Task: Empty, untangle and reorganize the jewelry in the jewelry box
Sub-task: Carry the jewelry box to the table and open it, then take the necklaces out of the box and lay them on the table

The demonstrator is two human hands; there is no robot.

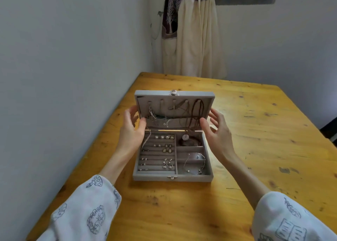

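The jewelry box (pixel 172 177) stands open on the wooden table (pixel 255 131). Its small pieces are hard to make out, and the necklaces (pixel 196 113) in the lid (pixel 174 93) look tangled. The left hand (pixel 131 129) and right hand (pixel 218 131) are beside the lid with relaxed, spread fingers; whether they touch it, I cannot tell.

Loose white sleeves (pixel 87 209) with grey printed drawings

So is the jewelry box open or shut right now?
Open: the jewelry box has its lid standing upright, with necklaces hanging inside and earrings showing below.
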